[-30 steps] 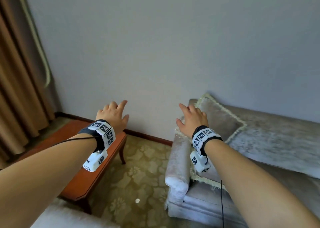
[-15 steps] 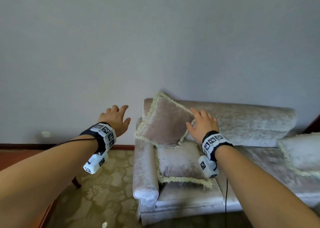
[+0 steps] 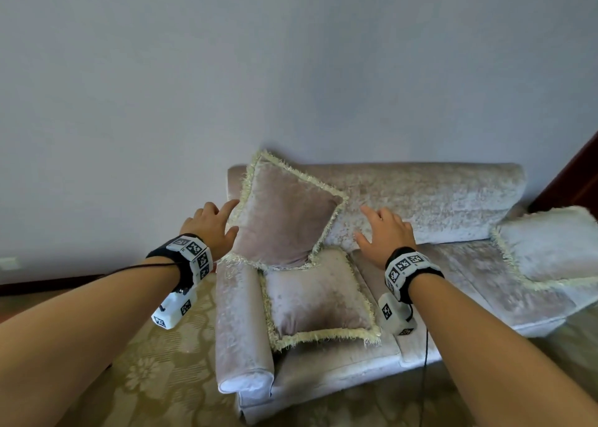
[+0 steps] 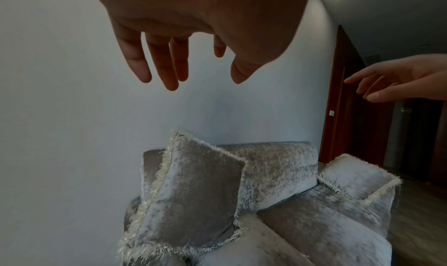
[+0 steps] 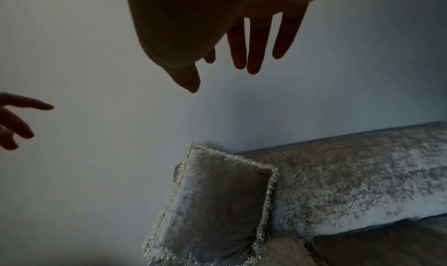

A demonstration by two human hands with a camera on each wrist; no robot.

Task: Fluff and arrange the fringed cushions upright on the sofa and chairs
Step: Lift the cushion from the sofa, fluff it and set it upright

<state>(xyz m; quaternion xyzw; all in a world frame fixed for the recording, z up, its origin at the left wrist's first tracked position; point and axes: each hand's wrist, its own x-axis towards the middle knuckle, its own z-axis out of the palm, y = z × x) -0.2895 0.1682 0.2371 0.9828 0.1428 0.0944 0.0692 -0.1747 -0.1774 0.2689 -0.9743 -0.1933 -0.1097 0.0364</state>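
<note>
At the left end of the sofa (image 3: pixel 420 200) our left hand (image 3: pixel 210 226) hovers with fingers (image 4: pixel 135 59) spread and holding nothing, just beside the tilted cushion (image 3: pixel 284 219) that leans on the backrest; near it a second cushion (image 3: pixel 317 297) lies flat on the seat; our right hand (image 3: pixel 385 232) is equally open and empty; far right, a third cushion (image 3: pixel 550 248) slumps; we judge the arranging barely begun.

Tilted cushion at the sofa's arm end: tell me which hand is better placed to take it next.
Left, probably. The left hand is open right beside the tilted cushion's fringed edge, fingertips about touching it. The right hand is open too, but over the backrest, clear of the cushion.
</note>
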